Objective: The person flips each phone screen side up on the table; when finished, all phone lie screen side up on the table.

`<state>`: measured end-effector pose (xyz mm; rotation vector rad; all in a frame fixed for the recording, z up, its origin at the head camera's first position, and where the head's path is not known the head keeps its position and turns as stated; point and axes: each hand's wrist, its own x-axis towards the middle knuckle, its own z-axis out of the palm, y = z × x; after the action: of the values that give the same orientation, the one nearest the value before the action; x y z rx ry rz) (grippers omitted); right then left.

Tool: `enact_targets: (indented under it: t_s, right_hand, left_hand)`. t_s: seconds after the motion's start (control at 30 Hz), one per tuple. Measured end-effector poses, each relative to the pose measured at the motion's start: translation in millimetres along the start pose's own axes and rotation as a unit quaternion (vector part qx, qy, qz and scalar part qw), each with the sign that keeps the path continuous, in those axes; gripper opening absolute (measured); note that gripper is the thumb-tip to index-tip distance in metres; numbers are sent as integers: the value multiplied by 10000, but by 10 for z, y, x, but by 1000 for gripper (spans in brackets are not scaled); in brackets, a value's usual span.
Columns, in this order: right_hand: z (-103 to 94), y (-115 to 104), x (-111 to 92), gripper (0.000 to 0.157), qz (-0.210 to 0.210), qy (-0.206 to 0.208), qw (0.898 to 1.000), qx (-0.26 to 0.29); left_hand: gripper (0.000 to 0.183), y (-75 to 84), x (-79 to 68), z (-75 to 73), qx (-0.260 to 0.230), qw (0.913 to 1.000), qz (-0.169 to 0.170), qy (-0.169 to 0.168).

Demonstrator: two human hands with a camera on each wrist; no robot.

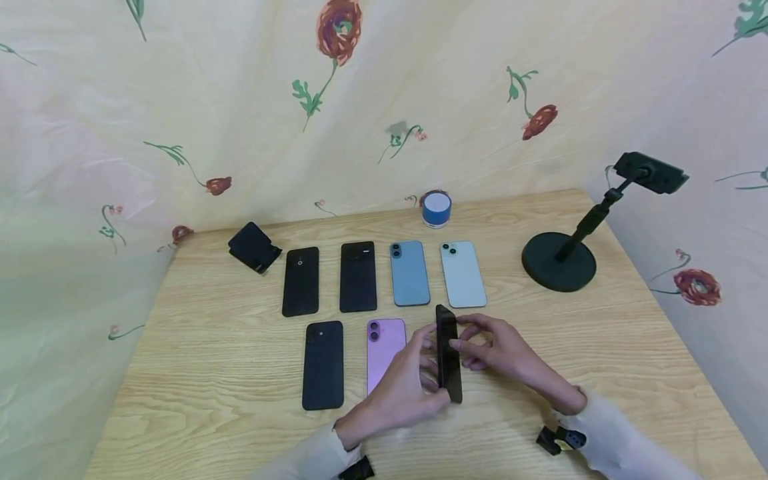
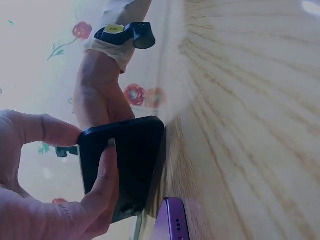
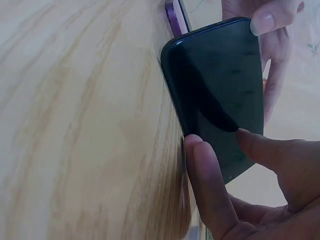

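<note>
A black smartphone stands on its long edge near the front middle of the table, its glossy screen towards the right hand. My left hand grips it, with the thumb at the near corner and the fingers behind its back, as the left wrist view shows. From the other side my right hand pinches the same phone; its thumb presses on the screen and two fingertips lie at the lower edge. Partly covered by the left hand, a purple phone lies back up just to the left.
Further left lies a dark phone. Behind are two black phones, a blue phone and a pale blue phone. A black folded object, a blue-and-white round container and a black stand are at the back.
</note>
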<state>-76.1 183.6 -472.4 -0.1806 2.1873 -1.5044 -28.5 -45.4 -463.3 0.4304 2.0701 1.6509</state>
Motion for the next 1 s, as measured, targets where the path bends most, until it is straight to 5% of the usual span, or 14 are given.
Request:
enact_targets:
  t_s: [0.23,0.6,1.0]
  right_hand:
    - [15,-15,-13,65,42,459,9967,-666]
    - [9,27,-25,62,-453,974,9814,-1594]
    - [-6,46,-14,63,-413,929,9827,-1548]
  left_hand:
    - [96,-47,6,-47,-19,10000,38,2]
    - [96,-104,18,-96,156,9988,-462,40]
    - [98,-149,39,-77,1133,9918,-574,149]
